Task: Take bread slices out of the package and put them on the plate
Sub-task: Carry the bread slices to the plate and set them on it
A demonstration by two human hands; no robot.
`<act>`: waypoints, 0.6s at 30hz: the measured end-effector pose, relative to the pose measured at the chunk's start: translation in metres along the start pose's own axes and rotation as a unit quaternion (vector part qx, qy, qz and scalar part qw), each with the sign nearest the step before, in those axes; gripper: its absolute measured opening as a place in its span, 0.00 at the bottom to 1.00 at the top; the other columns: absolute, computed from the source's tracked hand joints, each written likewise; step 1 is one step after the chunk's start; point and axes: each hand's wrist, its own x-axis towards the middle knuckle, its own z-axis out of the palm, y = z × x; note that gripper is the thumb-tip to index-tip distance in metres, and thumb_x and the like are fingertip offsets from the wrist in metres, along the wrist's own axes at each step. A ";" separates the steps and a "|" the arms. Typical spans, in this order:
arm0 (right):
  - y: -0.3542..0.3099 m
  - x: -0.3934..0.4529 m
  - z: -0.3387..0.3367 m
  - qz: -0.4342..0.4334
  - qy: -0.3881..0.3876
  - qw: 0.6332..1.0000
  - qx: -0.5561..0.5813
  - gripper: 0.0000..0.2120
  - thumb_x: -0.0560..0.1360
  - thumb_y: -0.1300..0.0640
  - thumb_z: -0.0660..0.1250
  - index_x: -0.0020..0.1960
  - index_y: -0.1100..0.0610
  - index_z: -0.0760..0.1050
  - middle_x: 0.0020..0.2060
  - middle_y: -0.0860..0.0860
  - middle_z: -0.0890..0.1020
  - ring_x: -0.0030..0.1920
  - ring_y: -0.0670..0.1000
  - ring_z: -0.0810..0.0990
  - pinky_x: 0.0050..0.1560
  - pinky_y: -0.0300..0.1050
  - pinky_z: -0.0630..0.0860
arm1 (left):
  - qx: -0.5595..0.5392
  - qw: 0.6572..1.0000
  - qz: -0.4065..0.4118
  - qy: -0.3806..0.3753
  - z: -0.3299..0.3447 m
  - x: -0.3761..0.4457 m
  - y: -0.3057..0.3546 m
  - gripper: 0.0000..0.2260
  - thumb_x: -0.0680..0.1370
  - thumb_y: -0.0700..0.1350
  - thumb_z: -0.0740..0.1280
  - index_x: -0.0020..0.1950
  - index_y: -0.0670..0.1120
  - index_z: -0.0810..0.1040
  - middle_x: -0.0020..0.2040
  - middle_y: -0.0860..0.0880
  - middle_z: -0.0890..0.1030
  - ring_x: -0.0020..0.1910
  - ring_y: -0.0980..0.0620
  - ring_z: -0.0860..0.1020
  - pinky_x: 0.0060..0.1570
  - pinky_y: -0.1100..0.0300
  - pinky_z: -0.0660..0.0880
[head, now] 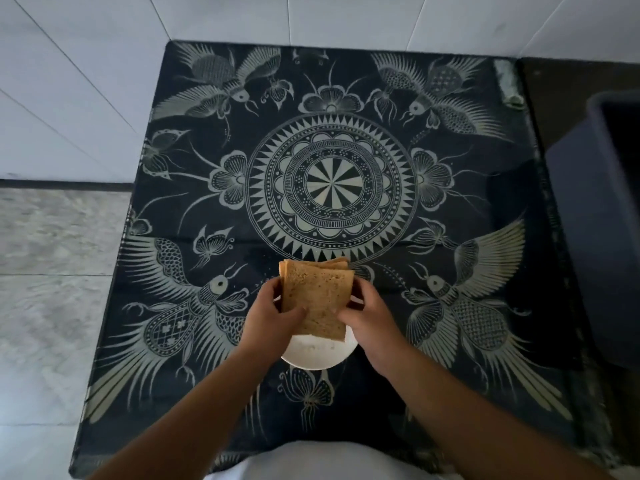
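A stack of brown bread slices (318, 292) is held tilted above a white plate (317, 356) near the table's front edge. My left hand (268, 318) grips the stack's left side, thumb on the top slice. My right hand (369, 315) grips its right side. The slices fan apart at the far end. Most of the plate is hidden under the bread and my hands; only its near rim shows. No bread package is in view.
The table (332, 98) has a dark top with a pale mandala, birds and butterflies. A dark blue bin (602, 209) stands at its right. White tiled walls meet behind; grey floor lies at the left.
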 end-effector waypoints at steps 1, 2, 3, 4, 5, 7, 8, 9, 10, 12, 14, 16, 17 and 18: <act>-0.002 0.002 0.002 0.005 -0.011 1.000 -0.002 0.29 0.70 0.60 0.72 0.67 0.43 0.72 0.57 0.44 0.81 0.56 0.45 0.81 0.44 0.40 0.81 | -0.001 1.000 0.002 -0.001 0.001 0.003 0.001 0.26 0.75 0.41 0.73 0.70 0.50 0.68 0.56 0.56 0.78 0.51 0.56 0.80 0.42 0.63 0.80; -0.004 0.003 0.005 0.010 -0.020 1.000 -0.007 0.27 0.70 0.60 0.73 0.65 0.42 0.73 0.56 0.44 0.81 0.55 0.44 0.81 0.44 0.40 0.81 | 0.000 1.000 0.002 -0.002 0.001 0.006 0.001 0.26 0.74 0.41 0.73 0.70 0.50 0.68 0.55 0.56 0.78 0.51 0.56 0.80 0.39 0.66 0.79; -0.004 0.005 0.007 0.015 -0.026 0.999 -0.013 0.26 0.69 0.59 0.73 0.63 0.39 0.73 0.55 0.44 0.82 0.54 0.43 0.81 0.45 0.41 0.81 | 0.003 1.000 -0.001 -0.004 0.002 0.010 0.000 0.26 0.74 0.42 0.73 0.70 0.50 0.68 0.55 0.56 0.78 0.51 0.56 0.80 0.40 0.65 0.80; -0.004 0.006 0.009 0.018 -0.027 0.999 -0.016 0.26 0.69 0.59 0.73 0.61 0.38 0.72 0.55 0.45 0.82 0.54 0.44 0.82 0.46 0.42 0.81 | 0.008 1.000 -0.006 -0.007 0.003 0.013 -0.001 0.26 0.75 0.42 0.73 0.70 0.49 0.67 0.56 0.54 0.78 0.53 0.54 0.80 0.44 0.61 0.81; -0.004 0.006 0.011 0.019 -0.025 0.999 -0.019 0.26 0.70 0.60 0.73 0.62 0.38 0.72 0.55 0.46 0.83 0.55 0.45 0.82 0.48 0.45 0.82 | 0.015 1.000 -0.013 -0.013 0.003 0.016 -0.001 0.27 0.75 0.43 0.72 0.71 0.48 0.67 0.58 0.51 0.78 0.55 0.51 0.79 0.49 0.55 0.81; -0.003 0.007 0.013 0.017 -0.013 0.999 -0.027 0.28 0.72 0.62 0.72 0.67 0.43 0.70 0.58 0.49 0.81 0.57 0.49 0.81 0.53 0.51 0.82 | 0.024 0.999 -0.023 -0.025 0.005 0.021 -0.002 0.29 0.75 0.43 0.72 0.73 0.47 0.65 0.62 0.46 0.76 0.58 0.47 0.77 0.56 0.46 0.79; -0.004 0.008 0.013 0.015 -0.009 0.999 -0.034 0.29 0.72 0.63 0.72 0.69 0.45 0.69 0.60 0.50 0.81 0.58 0.50 0.81 0.55 0.53 0.82 | 0.027 0.999 -0.024 -0.027 0.005 0.023 -0.003 0.29 0.75 0.43 0.72 0.73 0.47 0.65 0.63 0.46 0.75 0.59 0.47 0.76 0.57 0.45 0.78; -0.004 0.007 0.014 0.013 -0.008 0.999 -0.042 0.29 0.73 0.64 0.72 0.69 0.45 0.69 0.60 0.51 0.80 0.58 0.50 0.81 0.56 0.54 0.82 | 0.035 0.999 -0.023 -0.028 0.006 0.024 -0.004 0.29 0.75 0.43 0.71 0.74 0.47 0.64 0.64 0.46 0.73 0.60 0.47 0.75 0.58 0.47 0.78; -0.005 0.007 0.014 0.009 -0.006 0.999 -0.049 0.28 0.73 0.63 0.72 0.69 0.45 0.70 0.60 0.51 0.80 0.58 0.50 0.81 0.56 0.54 0.82 | 0.047 0.998 -0.022 -0.029 0.007 0.025 -0.005 0.29 0.75 0.43 0.71 0.74 0.47 0.64 0.64 0.47 0.71 0.60 0.48 0.74 0.57 0.51 0.77; -0.007 0.006 0.015 0.007 0.007 0.999 -0.053 0.25 0.73 0.62 0.71 0.66 0.45 0.72 0.62 0.52 0.78 0.57 0.49 0.81 0.54 0.51 0.82 | 0.067 0.997 -0.020 -0.031 0.007 0.026 -0.007 0.30 0.75 0.44 0.70 0.74 0.47 0.62 0.63 0.49 0.66 0.57 0.50 0.71 0.51 0.58 0.74; -0.008 0.005 0.017 0.010 0.037 0.997 -0.063 0.26 0.73 0.61 0.71 0.68 0.46 0.71 0.64 0.51 0.71 0.57 0.47 0.78 0.49 0.45 0.81 | 0.073 0.997 -0.024 -0.031 0.007 0.026 -0.008 0.30 0.75 0.45 0.70 0.74 0.48 0.62 0.62 0.48 0.65 0.54 0.53 0.70 0.46 0.63 0.72; -0.008 0.004 0.020 0.014 0.062 0.995 -0.075 0.26 0.73 0.59 0.71 0.70 0.48 0.70 0.63 0.50 0.67 0.55 0.44 0.75 0.45 0.40 0.79 | 0.063 0.997 -0.028 -0.030 0.005 0.026 -0.009 0.29 0.76 0.45 0.69 0.74 0.48 0.62 0.63 0.48 0.66 0.52 0.54 0.71 0.49 0.59 0.73; -0.008 0.003 0.021 0.016 0.064 0.996 -0.066 0.25 0.73 0.59 0.71 0.68 0.48 0.71 0.63 0.51 0.69 0.56 0.45 0.76 0.46 0.42 0.80 | 0.059 0.997 -0.030 -0.030 0.005 0.025 -0.009 0.29 0.76 0.45 0.69 0.74 0.48 0.62 0.62 0.48 0.66 0.52 0.55 0.71 0.51 0.56 0.74; -0.009 0.002 0.022 0.019 0.059 0.997 -0.051 0.24 0.73 0.59 0.71 0.67 0.48 0.72 0.63 0.52 0.71 0.56 0.47 0.78 0.49 0.46 0.81 | 0.058 0.997 -0.030 -0.030 0.005 0.025 -0.009 0.29 0.75 0.46 0.69 0.74 0.48 0.62 0.61 0.48 0.66 0.51 0.56 0.72 0.52 0.55 0.74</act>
